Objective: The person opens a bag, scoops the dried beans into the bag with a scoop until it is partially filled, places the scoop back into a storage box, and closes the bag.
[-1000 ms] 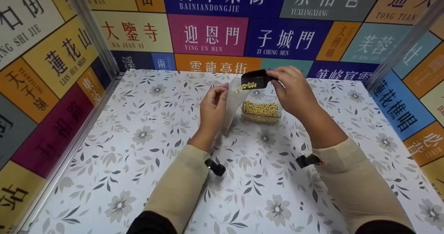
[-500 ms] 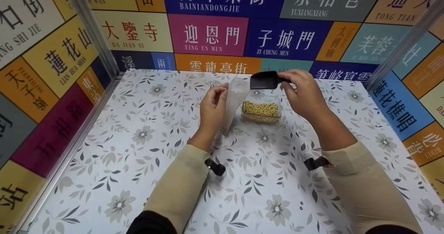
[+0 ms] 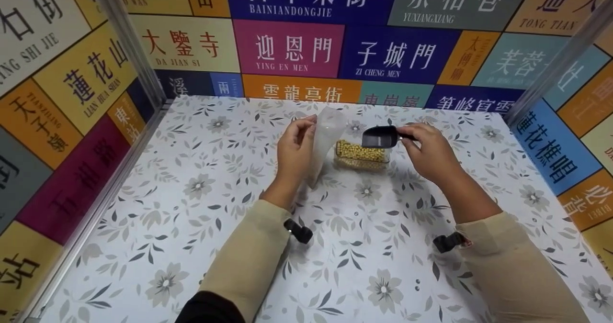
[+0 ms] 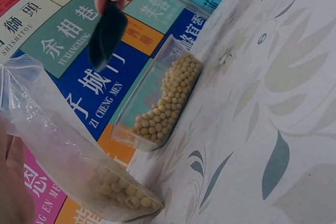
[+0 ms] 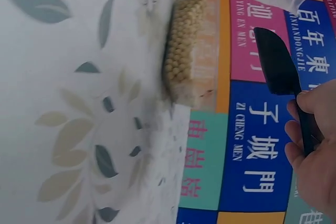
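Note:
My left hand (image 3: 296, 143) pinches a translucent plastic bag (image 3: 325, 129) by its upper side and holds it upright with its mouth open. In the left wrist view, round yellow beans (image 4: 122, 190) lie in the bottom of the bag (image 4: 58, 135). By its handle, my right hand (image 3: 429, 151) grips a small black scoop (image 3: 380, 137), which looks empty. The scoop hangs above the right side of a clear rectangular container (image 3: 360, 164) partly filled with yellow beans (image 4: 167, 100). In the right wrist view, fingers and thumb curl round the scoop's handle (image 5: 304, 132).
A white cloth with grey flowers and leaves covers the table (image 3: 335, 275). Panels of coloured street signs (image 3: 287, 48) stand along the back and both sides. The container (image 5: 191, 51) stands just right of the bag.
My right hand has tipped the beans from the scoop into the bag, then drawn the scoop right and down over the container. The left hand and bag have stayed in place.

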Available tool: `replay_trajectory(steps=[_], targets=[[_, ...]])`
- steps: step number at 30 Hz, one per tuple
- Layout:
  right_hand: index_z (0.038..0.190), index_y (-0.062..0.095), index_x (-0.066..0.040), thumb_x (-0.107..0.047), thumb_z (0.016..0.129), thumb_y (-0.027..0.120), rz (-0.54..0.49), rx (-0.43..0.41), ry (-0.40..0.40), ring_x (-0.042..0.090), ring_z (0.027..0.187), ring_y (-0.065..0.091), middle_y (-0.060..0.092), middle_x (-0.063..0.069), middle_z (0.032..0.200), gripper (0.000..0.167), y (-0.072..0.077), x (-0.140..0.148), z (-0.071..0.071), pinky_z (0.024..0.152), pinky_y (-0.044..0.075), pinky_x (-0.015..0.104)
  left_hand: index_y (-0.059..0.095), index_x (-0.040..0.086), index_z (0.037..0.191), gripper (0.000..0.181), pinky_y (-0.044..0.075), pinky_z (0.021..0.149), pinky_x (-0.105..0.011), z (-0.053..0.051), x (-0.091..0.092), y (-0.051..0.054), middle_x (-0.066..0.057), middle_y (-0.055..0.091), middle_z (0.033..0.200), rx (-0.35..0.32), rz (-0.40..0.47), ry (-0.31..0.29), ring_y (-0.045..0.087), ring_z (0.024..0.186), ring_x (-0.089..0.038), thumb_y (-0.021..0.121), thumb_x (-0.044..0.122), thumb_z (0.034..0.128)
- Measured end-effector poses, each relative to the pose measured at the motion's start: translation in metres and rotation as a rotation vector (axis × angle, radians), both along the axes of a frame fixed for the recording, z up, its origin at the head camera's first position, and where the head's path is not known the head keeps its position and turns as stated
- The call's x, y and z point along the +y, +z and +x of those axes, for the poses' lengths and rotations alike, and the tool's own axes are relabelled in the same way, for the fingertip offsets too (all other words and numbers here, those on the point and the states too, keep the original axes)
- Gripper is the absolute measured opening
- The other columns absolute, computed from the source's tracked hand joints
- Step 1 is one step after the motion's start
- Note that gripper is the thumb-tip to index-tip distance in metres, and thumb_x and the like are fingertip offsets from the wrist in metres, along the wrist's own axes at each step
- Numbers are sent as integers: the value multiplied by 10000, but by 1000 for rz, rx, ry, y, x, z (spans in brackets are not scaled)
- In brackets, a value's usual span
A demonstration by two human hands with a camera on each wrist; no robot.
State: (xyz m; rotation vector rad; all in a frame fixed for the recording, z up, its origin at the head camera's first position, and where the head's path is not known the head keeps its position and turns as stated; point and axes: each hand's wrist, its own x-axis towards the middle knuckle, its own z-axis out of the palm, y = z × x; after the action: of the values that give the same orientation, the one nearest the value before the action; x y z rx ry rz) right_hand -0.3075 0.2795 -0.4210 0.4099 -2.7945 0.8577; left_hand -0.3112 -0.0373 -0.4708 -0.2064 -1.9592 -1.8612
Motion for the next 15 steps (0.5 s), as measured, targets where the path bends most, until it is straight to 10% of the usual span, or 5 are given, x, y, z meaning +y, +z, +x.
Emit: replay_trajectory(steps=[15], targets=[[1496,617,-116,-153,1124,545,184,-134,17,420,1430,501,620,146,1465,380,-19,2,-3,1139,476,636,689,114,1167,125,526,1155,-223,0,0,-1,30,726,1386,32,36,-11,656,1347,-104,633,196,1091]])
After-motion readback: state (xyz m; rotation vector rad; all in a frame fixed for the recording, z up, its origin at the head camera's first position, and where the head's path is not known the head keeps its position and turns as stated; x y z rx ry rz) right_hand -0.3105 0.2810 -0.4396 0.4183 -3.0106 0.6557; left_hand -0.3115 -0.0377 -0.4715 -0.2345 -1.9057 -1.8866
